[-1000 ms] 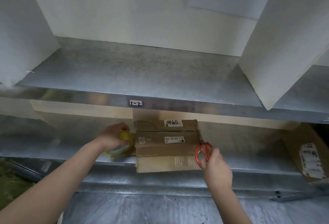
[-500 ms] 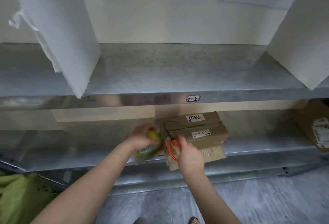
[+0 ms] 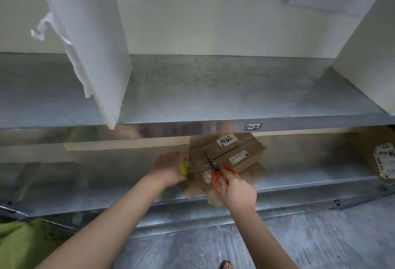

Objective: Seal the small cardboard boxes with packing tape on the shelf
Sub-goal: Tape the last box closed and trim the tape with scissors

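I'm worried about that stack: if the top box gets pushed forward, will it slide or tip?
Probably slides: the top box sits skewed on the lower box. Tipping seems possible, since the lower box overhangs the shelf edge. Likely stiff; its sides look flat.

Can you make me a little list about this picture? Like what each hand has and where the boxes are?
left hand: grips a yellow tape roll beside the boxes
right hand: holds orange-handled scissors, blades on the box top
small boxes: brown cardboard with white labels, stacked on the lower shelf
tape: a shiny strip seems to run from the roll to the boxes
also there: another labelled box far right, green cloth bottom left
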The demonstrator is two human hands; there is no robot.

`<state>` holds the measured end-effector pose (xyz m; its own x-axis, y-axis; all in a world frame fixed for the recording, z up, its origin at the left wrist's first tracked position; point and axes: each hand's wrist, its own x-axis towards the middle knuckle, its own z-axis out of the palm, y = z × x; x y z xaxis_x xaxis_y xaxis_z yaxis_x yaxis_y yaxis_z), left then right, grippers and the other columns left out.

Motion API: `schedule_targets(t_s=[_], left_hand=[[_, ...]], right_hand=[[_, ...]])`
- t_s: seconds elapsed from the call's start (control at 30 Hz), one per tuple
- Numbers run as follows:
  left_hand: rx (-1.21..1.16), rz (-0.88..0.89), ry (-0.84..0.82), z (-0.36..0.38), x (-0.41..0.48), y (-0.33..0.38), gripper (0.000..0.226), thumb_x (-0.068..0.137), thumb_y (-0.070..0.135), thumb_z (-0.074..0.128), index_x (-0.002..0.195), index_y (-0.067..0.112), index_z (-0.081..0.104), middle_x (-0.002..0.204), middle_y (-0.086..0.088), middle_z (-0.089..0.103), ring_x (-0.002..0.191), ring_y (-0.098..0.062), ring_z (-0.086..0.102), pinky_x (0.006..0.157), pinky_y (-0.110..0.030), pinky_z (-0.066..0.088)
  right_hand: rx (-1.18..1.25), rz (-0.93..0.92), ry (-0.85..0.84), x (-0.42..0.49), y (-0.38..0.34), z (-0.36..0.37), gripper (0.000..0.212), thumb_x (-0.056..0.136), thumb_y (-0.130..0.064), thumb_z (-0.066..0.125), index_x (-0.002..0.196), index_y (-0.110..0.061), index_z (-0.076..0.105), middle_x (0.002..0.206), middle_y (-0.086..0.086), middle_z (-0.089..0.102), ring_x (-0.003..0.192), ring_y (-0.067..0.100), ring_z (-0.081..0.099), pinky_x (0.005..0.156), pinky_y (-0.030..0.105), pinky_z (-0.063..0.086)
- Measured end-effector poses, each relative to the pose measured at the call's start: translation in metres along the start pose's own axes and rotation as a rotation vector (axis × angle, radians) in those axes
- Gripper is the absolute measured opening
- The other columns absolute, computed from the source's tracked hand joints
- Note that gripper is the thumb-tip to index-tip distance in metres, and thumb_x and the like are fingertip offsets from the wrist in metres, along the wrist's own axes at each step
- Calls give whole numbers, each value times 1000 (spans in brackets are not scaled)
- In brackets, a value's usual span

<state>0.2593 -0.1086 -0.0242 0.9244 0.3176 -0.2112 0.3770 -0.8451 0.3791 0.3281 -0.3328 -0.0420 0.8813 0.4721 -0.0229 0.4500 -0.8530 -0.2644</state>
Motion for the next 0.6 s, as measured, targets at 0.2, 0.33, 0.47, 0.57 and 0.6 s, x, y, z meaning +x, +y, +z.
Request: schedule_targets(t_s=[0.2, 0.33, 0.47, 0.57, 0.6], left_hand=[[-188, 44, -56, 15, -11, -14, 62, 71, 42, 76, 125, 30, 49, 127, 4, 54, 112, -21, 53, 90, -33, 45], [-243, 30, -6, 15, -12, -16, 58, 69, 38, 78, 120, 29, 53, 122, 4, 58, 109, -19, 55, 87, -29, 43], [-246, 14, -23, 13, -12, -14, 53, 69, 37, 79, 114, 32, 51, 116, 7, 58, 100, -15, 53, 80, -28, 41], [-261, -6, -25, 11, -11, -12, 50, 68, 33, 80, 107, 31, 49, 111, 5, 60, 92, -15, 53, 73, -28, 40], [-263, -9, -24, 11, -11, -12, 50, 68, 33, 80, 106, 32, 48, 110, 5, 60, 91, -15, 53, 71, -27, 39]], right_hand=[[50, -7, 2, -6, 0, -10, 42, 97, -53, 42, 139, -53, 39, 119, -12, 65, 97, 17, 66, 66, 29, 50], [199, 76, -16, -32, -6, -15, 41, 88, -60, 52, 119, -40, 33, 93, -7, 70, 84, 23, 68, 60, 30, 41], [395, 185, -192, -58, -14, -8, 55, 67, -81, 54, 93, -35, 38, 75, -13, 66, 73, 10, 63, 58, 29, 45], [510, 244, -360, -66, -18, -1, 64, 59, -85, 58, 93, -33, 41, 83, -14, 63, 78, 3, 60, 58, 20, 40], [548, 263, -399, -67, -18, 1, 64, 58, -84, 60, 93, -33, 43, 86, -13, 63, 80, 5, 61, 59, 20, 41]])
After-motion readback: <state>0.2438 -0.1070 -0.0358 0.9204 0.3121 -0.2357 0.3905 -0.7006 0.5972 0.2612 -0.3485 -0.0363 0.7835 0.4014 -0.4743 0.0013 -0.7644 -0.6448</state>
